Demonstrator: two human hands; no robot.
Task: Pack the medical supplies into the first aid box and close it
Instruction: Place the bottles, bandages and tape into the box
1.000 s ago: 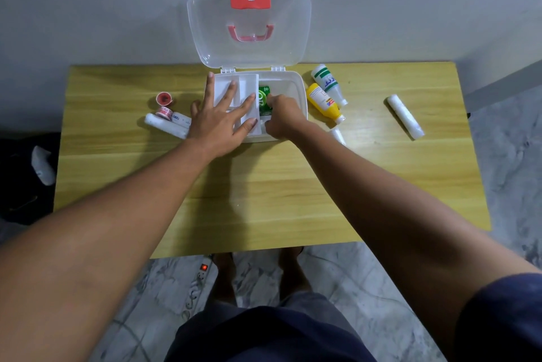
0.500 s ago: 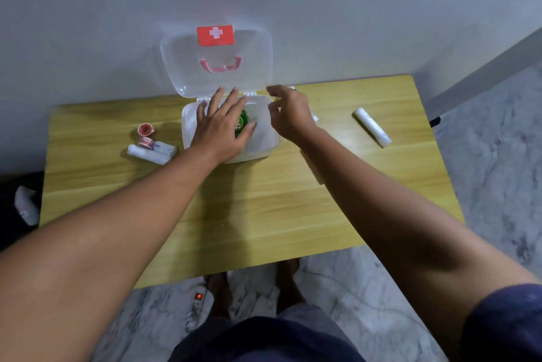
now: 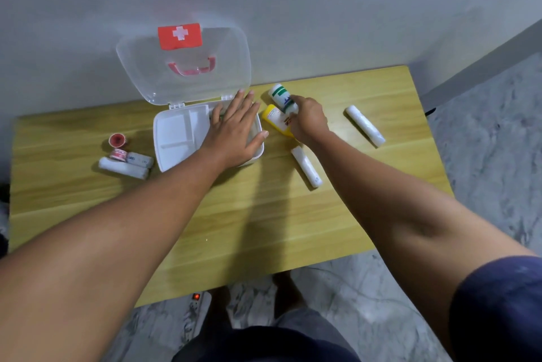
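The white first aid box (image 3: 176, 144) stands open on the wooden table (image 3: 249, 215), its clear lid (image 3: 187, 68) with a red cross label leaning back against the wall. My left hand (image 3: 234, 130) lies flat with spread fingers over the box's right half, hiding what is inside there. Just right of the box, my right hand (image 3: 308, 121) grips a white bottle with green bands (image 3: 281, 97), which lies next to a yellow bottle (image 3: 277, 121). The box's left compartments show white and empty.
Two white bandage rolls lie right of the box (image 3: 306, 166) (image 3: 365, 125). On the left lie another white roll (image 3: 123, 168), a small wrapped roll (image 3: 139, 159) and two red-and-white tape rolls (image 3: 117, 140) (image 3: 118, 154). A power strip (image 3: 196, 309) sits on the marble floor.
My right hand left the box and moved right onto the white and green bottle. My left hand slid from the box's left half to its right half. The camera view shifted.
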